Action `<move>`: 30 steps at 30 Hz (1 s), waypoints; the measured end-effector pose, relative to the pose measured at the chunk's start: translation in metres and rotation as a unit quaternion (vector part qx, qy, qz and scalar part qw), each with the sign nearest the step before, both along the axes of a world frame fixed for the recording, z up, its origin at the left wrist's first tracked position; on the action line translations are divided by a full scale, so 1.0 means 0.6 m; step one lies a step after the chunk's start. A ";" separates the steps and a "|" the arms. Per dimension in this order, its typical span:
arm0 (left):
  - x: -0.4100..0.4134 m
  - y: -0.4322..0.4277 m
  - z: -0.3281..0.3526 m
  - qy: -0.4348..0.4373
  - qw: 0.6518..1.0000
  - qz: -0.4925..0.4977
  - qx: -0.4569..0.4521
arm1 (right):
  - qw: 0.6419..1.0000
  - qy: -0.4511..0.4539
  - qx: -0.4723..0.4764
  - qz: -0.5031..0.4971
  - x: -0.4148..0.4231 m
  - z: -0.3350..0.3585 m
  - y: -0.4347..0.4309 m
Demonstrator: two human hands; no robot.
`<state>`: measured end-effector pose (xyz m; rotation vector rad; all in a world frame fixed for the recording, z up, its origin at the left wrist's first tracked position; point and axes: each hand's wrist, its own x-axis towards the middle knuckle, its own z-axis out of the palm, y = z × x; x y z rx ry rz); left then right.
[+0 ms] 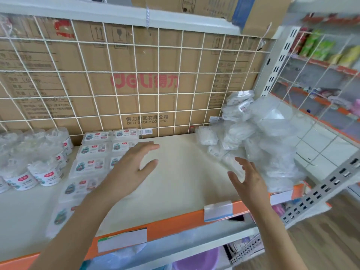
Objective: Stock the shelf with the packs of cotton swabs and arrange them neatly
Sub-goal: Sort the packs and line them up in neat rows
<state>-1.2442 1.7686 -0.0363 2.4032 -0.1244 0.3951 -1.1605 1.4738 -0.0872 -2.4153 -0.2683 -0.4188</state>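
Label holders (218,210) are clinging to the orange front edge of the shelf (185,182), and a purple basin (204,258) is showing on the level below. Just past that edge both hands are hanging over the bare cream middle of the shelf.

The left hand (128,168) is reaching in from the front left, palm down, fingers straight and spread, gripping nothing. Its wrist and palm are covering part of the right column of packs (93,151). Those packs (flat clear boxes with a red-and-teal label) are lying face up in two columns running from the front edge to the back edge, left of the middle.

The right hand (247,182) is standing on edge near the front right, palm turned leftward, fingers spread wide and holding nothing. Its fingertips are sitting just beside the heap (253,137), and blur is hiding whether they are touching it. The heap, a loose pile of swab packs in clear wrapping, is filling the right end of the shelf from the front edge to the back right corner.

Tubs (44,172) of swabs are standing upright in a cluster at the left end. Along the back edge a white grid (135,71) is rising, and behind it a carton (148,55) with red lettering is standing.
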 end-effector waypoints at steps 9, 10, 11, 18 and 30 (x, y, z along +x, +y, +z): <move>0.194 -0.121 -0.009 0.072 0.992 -0.095 0.046 | 0.993 0.016 -0.116 0.003 0.084 -0.024 -0.024; 0.214 -0.129 -0.017 0.085 0.990 -0.097 0.048 | 0.990 0.009 -0.139 0.007 0.090 -0.030 -0.026; 0.230 -0.136 -0.024 0.098 0.989 -0.097 0.051 | 0.987 -0.003 -0.158 0.005 0.095 -0.034 -0.026; 0.335 -0.173 -0.064 0.104 0.969 -0.083 0.210 | 0.975 -0.038 -0.216 -0.024 0.118 -0.034 -0.022; 0.353 -0.176 -0.083 -0.052 0.983 -0.088 0.155 | 0.985 0.010 -0.170 -0.011 0.113 -0.032 -0.030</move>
